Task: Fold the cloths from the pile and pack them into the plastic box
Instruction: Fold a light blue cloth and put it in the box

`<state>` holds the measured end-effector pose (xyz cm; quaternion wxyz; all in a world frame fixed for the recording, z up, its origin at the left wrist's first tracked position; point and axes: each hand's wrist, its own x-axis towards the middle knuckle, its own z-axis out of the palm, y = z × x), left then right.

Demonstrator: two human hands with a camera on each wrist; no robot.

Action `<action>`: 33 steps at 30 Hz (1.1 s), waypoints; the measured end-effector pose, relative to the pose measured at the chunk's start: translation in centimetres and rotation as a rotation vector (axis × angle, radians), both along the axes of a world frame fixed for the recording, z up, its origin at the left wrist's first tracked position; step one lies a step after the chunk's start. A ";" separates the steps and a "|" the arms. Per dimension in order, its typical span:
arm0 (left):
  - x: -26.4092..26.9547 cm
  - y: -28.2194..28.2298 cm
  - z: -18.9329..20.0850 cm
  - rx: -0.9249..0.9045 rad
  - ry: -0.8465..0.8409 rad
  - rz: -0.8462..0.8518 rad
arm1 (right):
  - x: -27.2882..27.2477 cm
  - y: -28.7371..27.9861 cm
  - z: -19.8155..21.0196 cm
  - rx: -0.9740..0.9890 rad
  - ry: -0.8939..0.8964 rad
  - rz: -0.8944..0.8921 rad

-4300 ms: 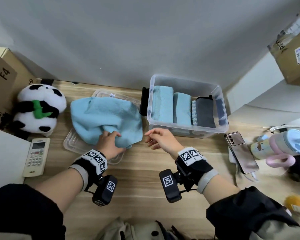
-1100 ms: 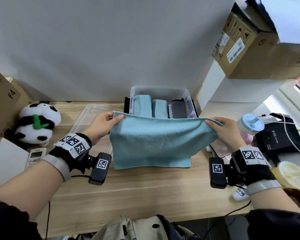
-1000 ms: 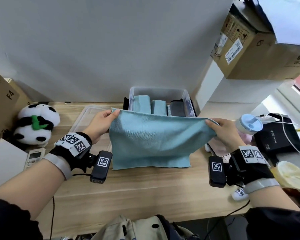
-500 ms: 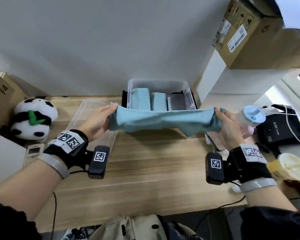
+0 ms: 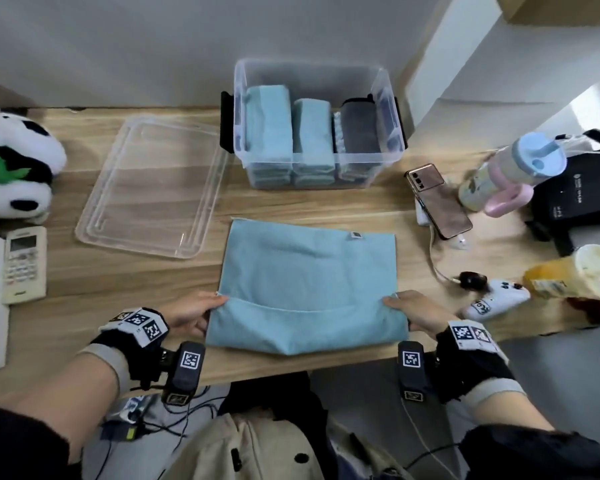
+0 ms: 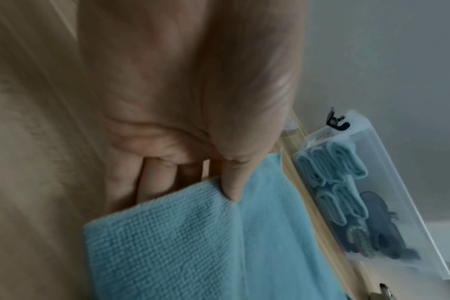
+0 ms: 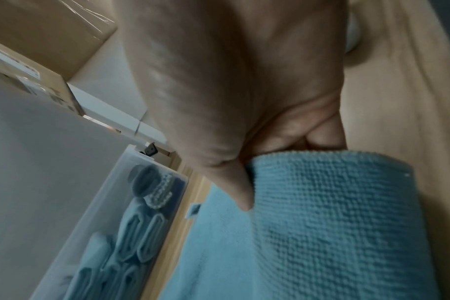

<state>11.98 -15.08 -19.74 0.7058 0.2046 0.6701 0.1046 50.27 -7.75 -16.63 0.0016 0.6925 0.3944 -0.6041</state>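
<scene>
Both hands [image 5: 193, 315] pinch the blue cloth's [image 5: 309, 271] near fold.

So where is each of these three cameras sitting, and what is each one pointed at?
Head: worn on the head, looks down at the desk; both forearms, left hand and right hand holding the blue cloth.
Left wrist: on the left wrist, looks along the palm to the fingers pinching the cloth.
Right wrist: the same for the right hand's fingers.
Shared: all show the cloth and the plastic box.
</scene>
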 end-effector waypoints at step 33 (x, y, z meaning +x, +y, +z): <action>1.7 11.7 -2.6 0.527 0.617 0.080 | -1.1 9.2 -4.8 0.448 -0.287 -0.211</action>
